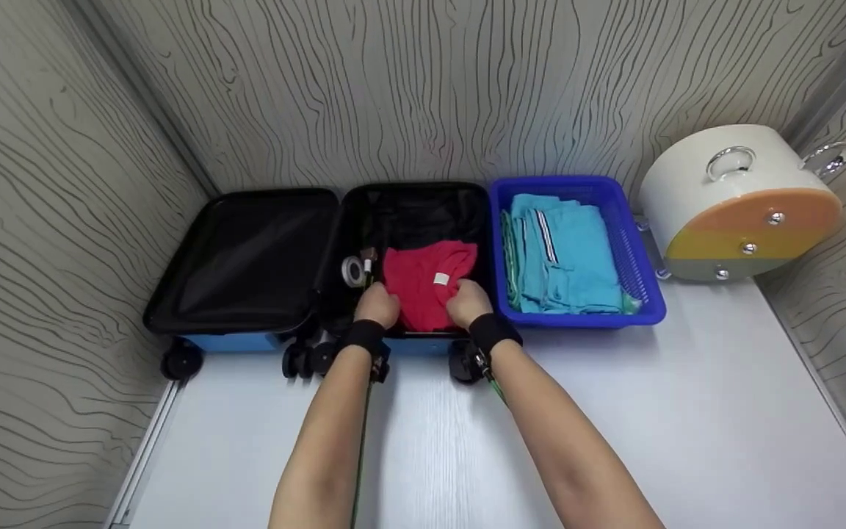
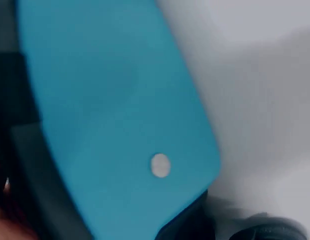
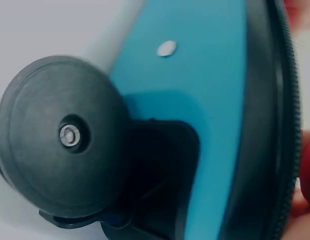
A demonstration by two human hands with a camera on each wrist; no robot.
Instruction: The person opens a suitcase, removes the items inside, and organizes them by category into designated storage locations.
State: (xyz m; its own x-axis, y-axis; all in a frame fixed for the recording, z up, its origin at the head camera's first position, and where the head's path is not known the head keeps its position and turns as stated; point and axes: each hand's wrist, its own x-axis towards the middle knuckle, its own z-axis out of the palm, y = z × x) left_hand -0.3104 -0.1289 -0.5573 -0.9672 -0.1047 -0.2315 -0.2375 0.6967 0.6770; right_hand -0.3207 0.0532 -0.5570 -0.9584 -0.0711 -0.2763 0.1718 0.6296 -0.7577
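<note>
A red garment (image 1: pixel 423 283) with a small white label lies in the black-lined half of an open suitcase (image 1: pixel 416 202). At its left edge, my left hand (image 1: pixel 377 305) grips the cloth with curled fingers. My right hand (image 1: pixel 469 303) pinches the garment's right side near the label. In the right wrist view, red cloth (image 3: pixel 309 170) shows between the fingers, beyond the zipped rim. Only a sliver of the left hand (image 2: pixel 12 229) appears in the left wrist view; the suitcase's blue shell (image 2: pixel 120 100) fills most of it. The fingertips are partly hidden.
Beside the garment in the suitcase is a white roll (image 1: pixel 352 272). The suitcase's other half (image 1: pixel 247 257) lies open on the left. A blue basket (image 1: pixel 640 272) holding folded turquoise clothes stands right, beside a cream round case (image 1: pixel 702 169). Black wheels (image 3: pixel 60 170) jut out in front.
</note>
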